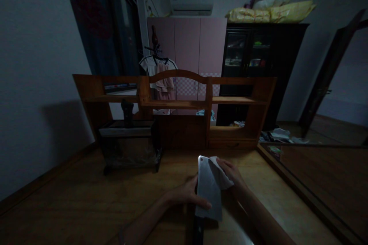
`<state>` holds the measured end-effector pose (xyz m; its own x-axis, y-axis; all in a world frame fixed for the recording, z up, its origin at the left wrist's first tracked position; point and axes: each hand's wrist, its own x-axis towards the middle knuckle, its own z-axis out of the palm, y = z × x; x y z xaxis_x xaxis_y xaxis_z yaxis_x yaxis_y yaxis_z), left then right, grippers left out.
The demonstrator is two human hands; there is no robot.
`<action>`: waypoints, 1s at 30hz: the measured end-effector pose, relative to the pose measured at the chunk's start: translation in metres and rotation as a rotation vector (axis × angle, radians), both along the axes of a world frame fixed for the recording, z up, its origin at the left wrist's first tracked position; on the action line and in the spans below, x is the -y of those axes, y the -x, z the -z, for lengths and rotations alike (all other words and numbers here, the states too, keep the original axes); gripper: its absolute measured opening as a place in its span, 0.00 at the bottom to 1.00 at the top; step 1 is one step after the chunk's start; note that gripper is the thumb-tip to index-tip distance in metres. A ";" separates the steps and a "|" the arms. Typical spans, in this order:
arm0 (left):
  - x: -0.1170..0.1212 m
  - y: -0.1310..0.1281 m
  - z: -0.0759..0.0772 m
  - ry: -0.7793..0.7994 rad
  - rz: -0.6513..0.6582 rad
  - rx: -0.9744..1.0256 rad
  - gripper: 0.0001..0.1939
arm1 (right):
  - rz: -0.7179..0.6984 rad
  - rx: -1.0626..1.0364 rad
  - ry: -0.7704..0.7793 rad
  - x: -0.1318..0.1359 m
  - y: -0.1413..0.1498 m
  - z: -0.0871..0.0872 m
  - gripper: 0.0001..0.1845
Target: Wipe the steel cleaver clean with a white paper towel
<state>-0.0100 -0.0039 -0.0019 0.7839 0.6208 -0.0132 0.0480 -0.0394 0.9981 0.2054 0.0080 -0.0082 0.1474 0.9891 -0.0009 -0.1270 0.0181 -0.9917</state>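
A cleaver [209,187] with a broad pale blade and a dark handle is held above the wooden surface, its handle toward me. My left hand [191,194] grips the blade from the left side, the thumb lying across its face and the other fingers hidden behind it. In my right hand [232,172] is a white cloth or tissue [222,174], pressed against the upper right edge of the blade. The fingers of that hand are closed around the cloth.
A wooden shelf unit [178,104] stands along the far edge of the wooden surface [86,203]. At its left sits a dark glass-sided box [129,145] with a dark object [127,113] on top. A raised wooden edge [299,187] runs along the right. Wardrobes [186,42] stand behind.
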 end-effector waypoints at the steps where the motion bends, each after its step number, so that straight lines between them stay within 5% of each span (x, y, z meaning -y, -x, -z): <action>1: 0.000 0.000 0.001 -0.001 0.003 0.001 0.47 | 0.000 0.007 -0.006 -0.001 -0.001 0.001 0.28; 6: -0.001 0.000 0.001 -0.015 0.019 0.030 0.49 | -0.047 0.006 0.055 -0.004 -0.003 0.004 0.28; 21: -0.002 -0.001 0.003 0.000 0.019 0.040 0.49 | 0.133 -0.025 0.042 0.004 -0.004 -0.004 0.22; 30: -0.001 -0.001 0.004 0.042 0.027 0.062 0.49 | 0.015 -0.085 0.072 0.015 0.008 -0.015 0.21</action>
